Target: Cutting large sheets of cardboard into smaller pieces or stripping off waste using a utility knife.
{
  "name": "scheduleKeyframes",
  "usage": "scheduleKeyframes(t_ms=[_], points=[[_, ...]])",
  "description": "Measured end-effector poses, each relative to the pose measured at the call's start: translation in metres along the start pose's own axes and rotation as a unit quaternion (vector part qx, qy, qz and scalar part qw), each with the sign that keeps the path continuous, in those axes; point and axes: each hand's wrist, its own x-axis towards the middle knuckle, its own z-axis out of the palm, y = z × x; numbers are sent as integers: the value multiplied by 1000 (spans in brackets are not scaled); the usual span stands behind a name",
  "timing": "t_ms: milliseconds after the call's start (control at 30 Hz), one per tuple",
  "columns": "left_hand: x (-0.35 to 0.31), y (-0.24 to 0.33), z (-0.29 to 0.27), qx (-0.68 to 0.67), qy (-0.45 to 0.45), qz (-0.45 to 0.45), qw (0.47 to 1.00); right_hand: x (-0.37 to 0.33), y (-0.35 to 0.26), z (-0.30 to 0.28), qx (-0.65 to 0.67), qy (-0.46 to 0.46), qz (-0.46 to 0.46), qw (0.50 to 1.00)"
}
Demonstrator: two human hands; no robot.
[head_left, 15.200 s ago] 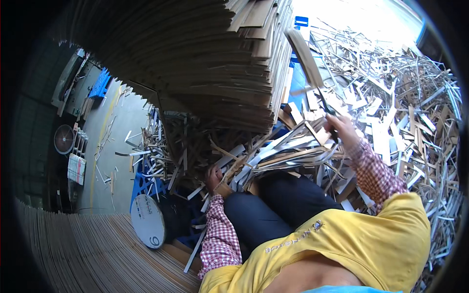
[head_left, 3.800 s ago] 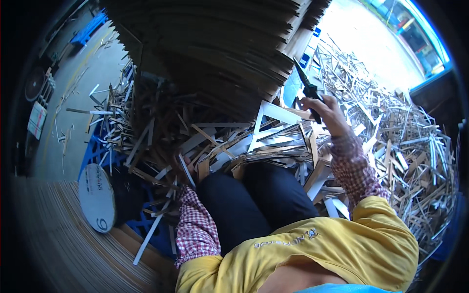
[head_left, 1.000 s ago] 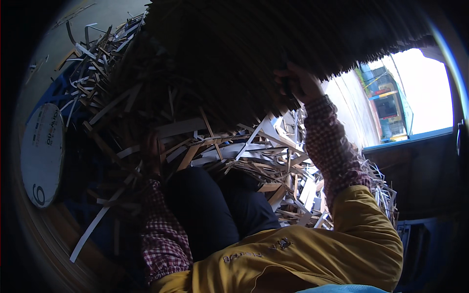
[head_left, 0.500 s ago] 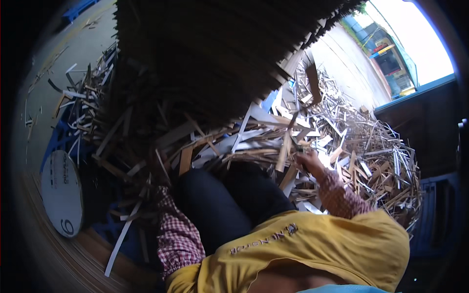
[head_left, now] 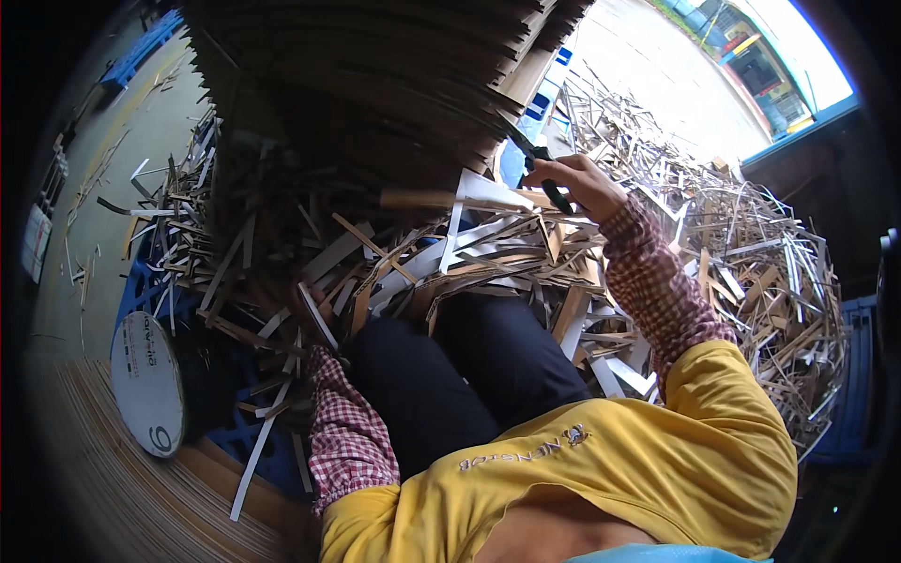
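Note:
My right hand [head_left: 584,185] is closed around dark green-handled scissors [head_left: 537,153]. Their dark tip reaches to the ragged right edge of a large stack of brown cardboard sheets [head_left: 394,84]. In deep shadow, left of my knees, lies my left hand [head_left: 298,308]; a narrow pale strip [head_left: 316,314] stands up at it, and its fingers are too dark to make out. Between the stack and my legs spreads a heap of loose cardboard strips [head_left: 488,258], brown and white. A white strip [head_left: 457,220] sticks up from it.
More strips [head_left: 751,272] are piled high on the right beside a blue pallet [head_left: 849,375]. At lower left are stacked boards [head_left: 84,441], an oval white sign [head_left: 148,385] and blue plastic lattice [head_left: 136,281]. Another blue pallet [head_left: 141,47] lies at far left.
My right hand has risen from the strip heap to the stack's right edge with the scissors. My left hand has stayed near my left knee. The view has shifted slightly.

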Motion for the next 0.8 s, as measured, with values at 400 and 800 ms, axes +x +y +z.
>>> scheduleKeyframes(t_ms=[400,800], points=[[37,80,-69,-208,44,-106,971,-108,70,-19,96,63,190,975],[27,64,-53,-113,147,-103,977,-27,65,7,56,146,161,974]])
